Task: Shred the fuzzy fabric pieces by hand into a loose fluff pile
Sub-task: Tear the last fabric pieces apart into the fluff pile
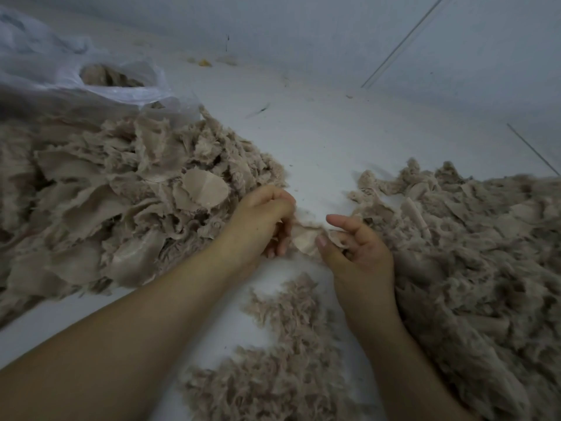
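Head view shows your left hand (263, 221) and right hand (353, 247) both pinching one small fabric piece (306, 240) stretched sideways between them, so you should pull outward, left and right.

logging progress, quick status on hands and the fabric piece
Left hand and right hand both pinch one fabric piece between them. Fabric heap left, shredded heap right, fluff pile near. Nothing in the way.
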